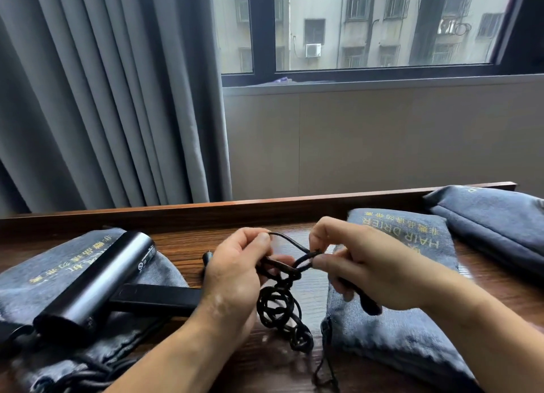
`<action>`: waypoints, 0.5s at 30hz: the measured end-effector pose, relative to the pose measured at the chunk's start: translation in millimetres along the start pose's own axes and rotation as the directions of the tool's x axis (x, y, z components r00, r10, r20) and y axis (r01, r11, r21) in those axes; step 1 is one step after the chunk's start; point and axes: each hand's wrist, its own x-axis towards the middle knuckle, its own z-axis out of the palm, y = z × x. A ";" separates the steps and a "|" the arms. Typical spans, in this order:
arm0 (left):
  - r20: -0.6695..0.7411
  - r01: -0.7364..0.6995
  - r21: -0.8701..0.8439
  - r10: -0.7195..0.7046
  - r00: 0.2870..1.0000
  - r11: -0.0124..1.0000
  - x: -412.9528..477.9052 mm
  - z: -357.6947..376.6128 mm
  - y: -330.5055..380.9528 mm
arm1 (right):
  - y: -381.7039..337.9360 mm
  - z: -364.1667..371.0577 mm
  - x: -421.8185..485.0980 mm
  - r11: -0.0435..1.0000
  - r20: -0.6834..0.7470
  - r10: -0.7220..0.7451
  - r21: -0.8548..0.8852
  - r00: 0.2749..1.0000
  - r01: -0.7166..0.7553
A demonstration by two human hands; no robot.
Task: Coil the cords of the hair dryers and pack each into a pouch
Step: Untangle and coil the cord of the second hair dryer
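Note:
A dark grey hair dryer (pixel 97 280) lies on a flat grey pouch (pixel 44 272) at the left of the wooden table, its black handle (pixel 159 300) pointing right. Its black cord (pixel 279 307) runs in chained loops down the middle. My left hand (pixel 235 272) pinches a strand of the cord near the top. My right hand (pixel 350 260) pinches a loop of the same cord just to the right. The plug seems to be in my right palm, mostly hidden.
A filled grey pouch (pixel 406 304) with gold "HAIR DRIER" lettering lies under my right forearm. Another filled pouch (pixel 494 225) sits at the far right. The table (pixel 182 245) has a raised back rim (pixel 235 208). Grey curtains hang behind at left.

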 end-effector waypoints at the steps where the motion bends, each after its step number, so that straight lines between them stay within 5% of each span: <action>1: -0.029 -0.003 -0.021 0.003 1.000 1.000 2.3 -1.3 -0.1 | -0.5 -0.1 0.0 0.999 0.003 0.018 0.051 1.000 -0.018; 3: -0.029 -0.093 0.187 0.100 0.995 0.978 7.8 -8.8 -2.0 | -0.3 -1.1 0.7 0.992 -0.012 0.033 0.123 0.999 -0.032; 6: 0.300 -0.403 0.633 0.270 0.915 0.661 8.3 -20.5 -2.6 | 1.7 -2.1 1.9 0.986 -0.010 0.023 0.167 1.000 -0.021; 8: 0.528 -0.563 0.696 0.215 0.822 0.445 6.2 -22.0 -2.1 | 2.5 1.1 3.4 0.991 0.006 0.003 0.137 1.000 -0.004; 10: 0.633 -0.644 0.689 0.157 0.758 0.332 6.1 -22.3 -2.1 | 3.2 5.8 5.7 0.993 0.021 0.001 0.115 1.000 -0.003; 12: 0.643 -0.667 0.669 0.193 0.741 0.328 7.6 -23.9 -0.8 | 4.3 7.4 6.4 0.986 0.051 0.020 0.167 0.999 -0.028; 15: 0.459 -0.557 0.635 0.319 0.829 0.535 9.8 -25.9 0.4 | 8.1 2.3 2.9 0.913 0.130 0.017 0.402 0.991 -0.069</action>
